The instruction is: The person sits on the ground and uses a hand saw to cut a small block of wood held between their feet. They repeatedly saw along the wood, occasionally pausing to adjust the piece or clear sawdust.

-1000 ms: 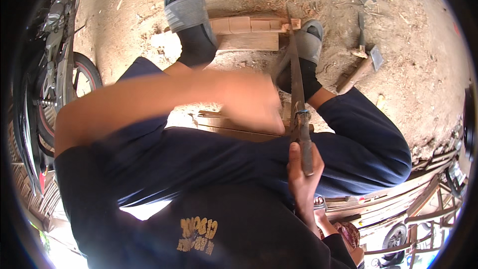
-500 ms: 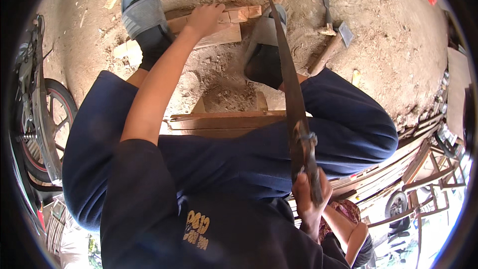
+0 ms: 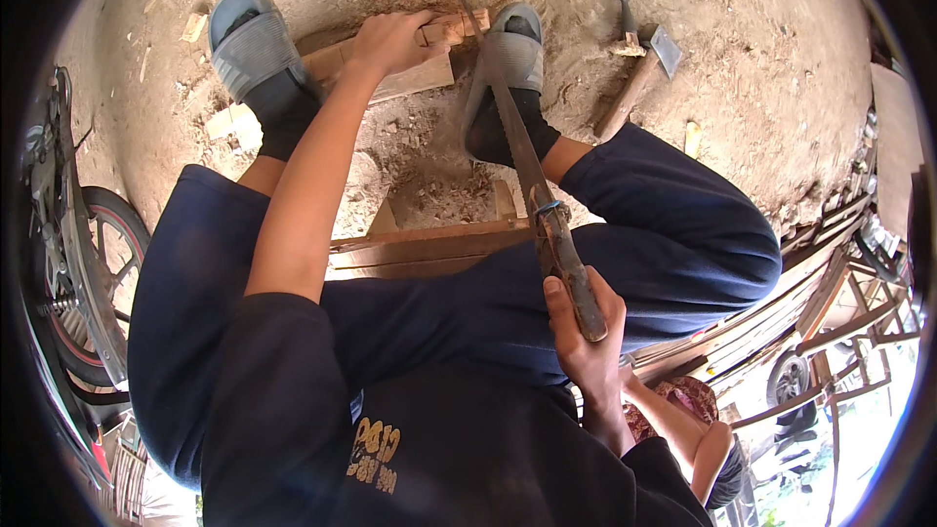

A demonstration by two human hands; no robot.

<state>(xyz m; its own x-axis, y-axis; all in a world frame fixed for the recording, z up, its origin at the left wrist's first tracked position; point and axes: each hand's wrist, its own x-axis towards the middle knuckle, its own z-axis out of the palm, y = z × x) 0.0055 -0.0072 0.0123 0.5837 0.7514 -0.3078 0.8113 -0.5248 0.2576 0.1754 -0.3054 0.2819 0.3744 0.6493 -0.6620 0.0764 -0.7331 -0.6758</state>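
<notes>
My right hand (image 3: 588, 324) grips a handsaw (image 3: 515, 127) by its dark, worn handle. The long toothed blade slants up and to the left, and its tip end crosses the right end of a short wooden block (image 3: 452, 28). Whether the teeth touch the wood I cannot tell. With fingers curled over that block, my left hand (image 3: 390, 42) presses it down between my two feet. Under the block lies a paler wooden board (image 3: 415, 80). The underside of my left hand's grip is hidden.
On the dirt floor to the right lie a hammer-like tool with a wooden handle (image 3: 627, 98) and a chisel (image 3: 623, 0). I sit on a wooden bench (image 3: 420, 252). A motorcycle wheel (image 3: 102, 273) stands at left; another person's arm (image 3: 673, 420) shows at lower right, near stacked planks.
My right hand has moved up and slightly left with the saw, whose blade now leans further left over the block's right end. My left hand stays on the block.
</notes>
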